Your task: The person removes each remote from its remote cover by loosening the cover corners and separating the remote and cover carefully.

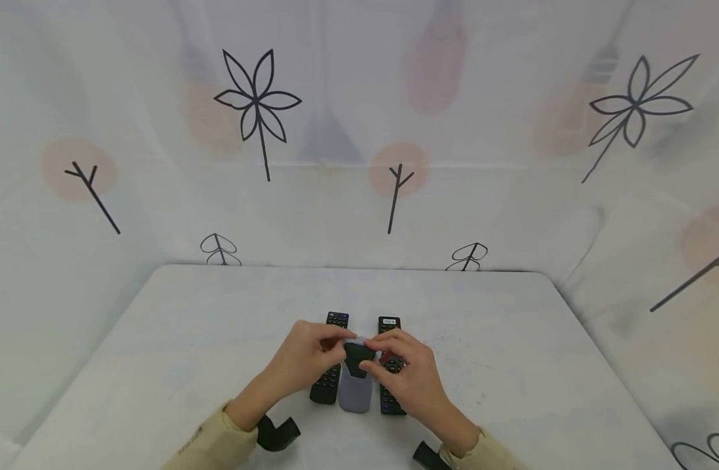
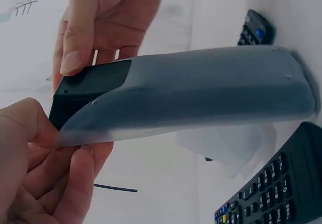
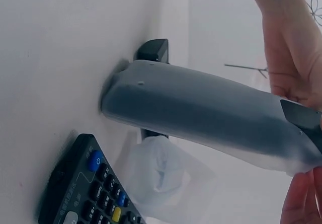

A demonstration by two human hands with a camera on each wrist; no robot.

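Note:
Between both hands stands a black remote control (image 1: 359, 359), mostly inside a translucent frosted sleeve (image 1: 355, 395); its bare black end (image 2: 93, 85) sticks out at the sleeve's slanted opening. The sleeved far end rests at the table. My left hand (image 1: 309, 358) pinches the sleeve's edge at the opening with thumb and fingers. On the other side, my right hand (image 1: 411, 373) holds the same end, a thumb on the black casing. One more black remote (image 1: 326, 386) lies left of the sleeve, and another (image 1: 392, 395) lies to the right, partly under my right hand.
A crumpled translucent plastic bag (image 3: 161, 168) lies beyond the sleeved remote. The white table (image 1: 159, 365) reaches back to a patterned cloth backdrop (image 1: 335, 215). Black wrist devices (image 1: 277, 434) sit by both sleeves of the person's jacket.

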